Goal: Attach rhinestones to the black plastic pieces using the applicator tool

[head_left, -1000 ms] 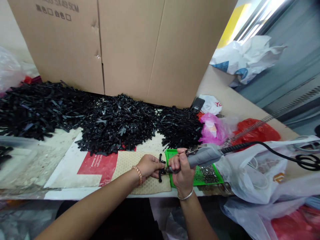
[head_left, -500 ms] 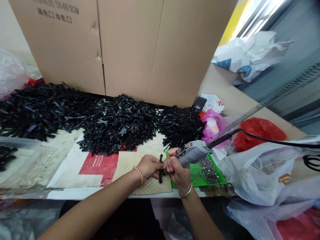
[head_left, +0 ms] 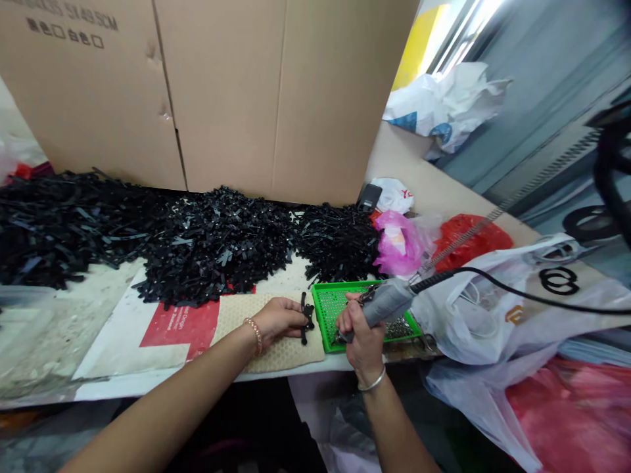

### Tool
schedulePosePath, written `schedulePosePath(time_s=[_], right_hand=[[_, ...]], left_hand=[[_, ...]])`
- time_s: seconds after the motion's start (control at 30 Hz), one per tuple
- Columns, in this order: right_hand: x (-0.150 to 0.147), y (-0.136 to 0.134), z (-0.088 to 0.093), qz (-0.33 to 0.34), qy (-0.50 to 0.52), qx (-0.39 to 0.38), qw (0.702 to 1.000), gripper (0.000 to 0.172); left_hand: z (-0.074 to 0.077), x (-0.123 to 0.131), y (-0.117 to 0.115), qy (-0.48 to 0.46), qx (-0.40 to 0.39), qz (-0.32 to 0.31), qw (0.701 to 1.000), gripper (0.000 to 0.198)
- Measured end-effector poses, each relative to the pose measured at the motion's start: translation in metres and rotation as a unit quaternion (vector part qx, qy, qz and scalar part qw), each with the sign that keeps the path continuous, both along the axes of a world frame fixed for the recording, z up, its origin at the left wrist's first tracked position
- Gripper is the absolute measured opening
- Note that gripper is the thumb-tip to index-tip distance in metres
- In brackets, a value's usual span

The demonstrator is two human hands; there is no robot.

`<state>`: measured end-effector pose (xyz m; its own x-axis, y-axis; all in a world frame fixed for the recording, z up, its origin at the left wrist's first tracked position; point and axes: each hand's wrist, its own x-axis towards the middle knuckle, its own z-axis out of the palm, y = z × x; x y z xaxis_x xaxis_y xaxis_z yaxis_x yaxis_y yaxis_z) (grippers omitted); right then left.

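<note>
My left hand [head_left: 280, 320], with a beaded bracelet at the wrist, pinches a small black bracket-like piece [head_left: 304, 320] on the beige honeycomb-patterned pad [head_left: 288, 358]. My right hand [head_left: 362, 338] is wrapped round a grey electric screwdriver [head_left: 384, 302], whose tip end points down and left. It is over the green tray [head_left: 323, 286], which has a perforated plate and many small metal screws [head_left: 399, 328] at its right side. My right hand covers part of the tray, and the screwdriver's tip is hard to make out.
Heaps of black strip-like parts [head_left: 221, 246] line the back of the bench before a large cardboard box [head_left: 227, 98]. Pink [head_left: 401, 246] and red plastic bags [head_left: 458, 236] lie at the right. A coiled spring [head_left: 473, 233] and a black cable [head_left: 517, 289] run from the screwdriver.
My right hand has drawn the screwdriver away from the black piece, rightward over the green tray. My left hand keeps its pinch on the piece. The whole view has shifted to the right.
</note>
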<state>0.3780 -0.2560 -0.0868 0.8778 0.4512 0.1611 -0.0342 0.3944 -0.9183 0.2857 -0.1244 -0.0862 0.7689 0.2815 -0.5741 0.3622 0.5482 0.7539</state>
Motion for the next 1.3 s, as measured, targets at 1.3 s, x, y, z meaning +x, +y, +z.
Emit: schedulePosePath(time_s=[1.3], right_hand=[[-0.0006,-0.0024,-0.0026,0.024,-0.007,-0.031,0.999,0.020]], left_hand=[[-0.0030,0.0004,0.0007,0.001,-0.005,0.014,1.000,0.013]])
